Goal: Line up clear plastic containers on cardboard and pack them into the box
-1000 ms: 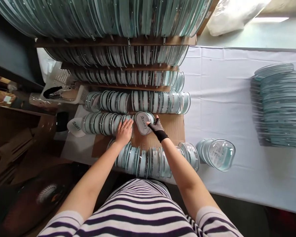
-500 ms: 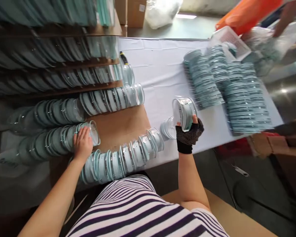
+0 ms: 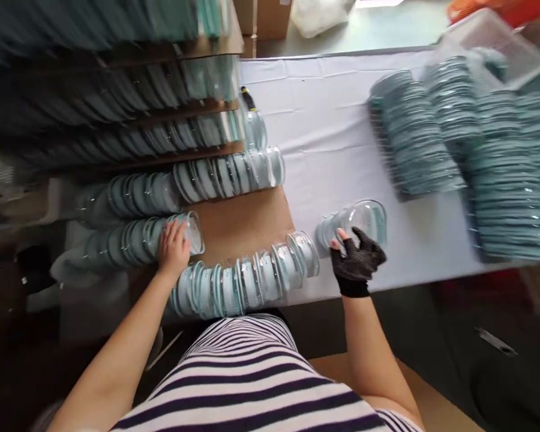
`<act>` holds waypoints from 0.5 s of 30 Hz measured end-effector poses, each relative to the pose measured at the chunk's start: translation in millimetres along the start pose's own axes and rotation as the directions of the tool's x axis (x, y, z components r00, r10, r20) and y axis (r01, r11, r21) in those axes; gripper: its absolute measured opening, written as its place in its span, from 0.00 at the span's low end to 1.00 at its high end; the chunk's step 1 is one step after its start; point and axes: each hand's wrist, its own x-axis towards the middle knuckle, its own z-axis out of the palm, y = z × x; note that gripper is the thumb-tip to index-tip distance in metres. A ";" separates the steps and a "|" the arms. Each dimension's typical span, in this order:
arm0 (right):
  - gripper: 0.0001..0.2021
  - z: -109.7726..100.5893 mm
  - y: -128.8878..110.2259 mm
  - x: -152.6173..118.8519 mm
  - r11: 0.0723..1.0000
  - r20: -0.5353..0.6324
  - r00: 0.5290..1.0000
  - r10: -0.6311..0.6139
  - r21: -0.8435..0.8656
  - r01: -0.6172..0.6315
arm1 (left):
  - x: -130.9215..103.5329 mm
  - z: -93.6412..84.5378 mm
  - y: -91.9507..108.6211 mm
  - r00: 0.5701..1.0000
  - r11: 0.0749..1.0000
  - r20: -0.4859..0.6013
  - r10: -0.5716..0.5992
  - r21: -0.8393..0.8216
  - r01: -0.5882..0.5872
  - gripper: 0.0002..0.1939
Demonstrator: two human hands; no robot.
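My left hand [image 3: 174, 247], bare, rests with its fingers spread on the end of a row of pale green, clear-rimmed round packs [image 3: 130, 241]. My right hand [image 3: 357, 257], in a black dotted fingerless glove, lies with fingers apart against a short row of similar packs [image 3: 369, 221] on the white cloth. Whether it still grips any pack cannot be made out. Between my hands, nearer my body, a longer row of packs [image 3: 247, 281] lies on its side along the edge of a brown cardboard sheet [image 3: 247, 219].
Shelves [image 3: 207, 108] packed with round packs stand at the left. Tall stacks of pale green pieces [image 3: 418, 132] cover the table's right part, with a white plastic basket [image 3: 517, 39] behind. A black and yellow tool [image 3: 247, 98] lies beside the shelves.
My right hand has lowered the pack it held onto the short row, and its fingers have spread. My left hand stays on its row. The view has shifted to the right.
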 end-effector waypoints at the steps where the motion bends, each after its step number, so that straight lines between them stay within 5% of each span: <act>1: 0.20 -3.3 -9.6 6.8 0.999 -0.020 1.000 -0.021 0.040 0.022 | 0.1 -2.9 -2.4 1.000 1.000 -0.018 -0.024 0.009 0.024 0.28; 4: 0.19 3.0 -66.6 28.0 0.952 0.053 0.982 -0.179 0.263 0.159 | -0.5 -10.4 -13.8 0.983 0.986 -0.105 -0.152 0.049 0.157 0.26; 7: 0.21 39.4 -159.8 29.6 0.766 0.181 0.878 -0.442 0.586 0.264 | -2.8 -13.4 -25.2 0.953 0.957 -0.126 -0.275 0.060 0.284 0.25; 11: 0.50 118.2 -276.9 -4.0 0.634 0.488 0.684 -0.542 0.772 -0.049 | -4.1 -14.2 -31.9 0.956 0.955 -0.100 -0.275 0.085 0.284 0.25; 15: 0.48 178.1 -320.4 -33.0 0.603 0.720 0.427 -0.547 0.693 -0.396 | -2.4 -18.3 -35.9 0.964 0.957 -0.060 -0.260 0.115 0.266 0.23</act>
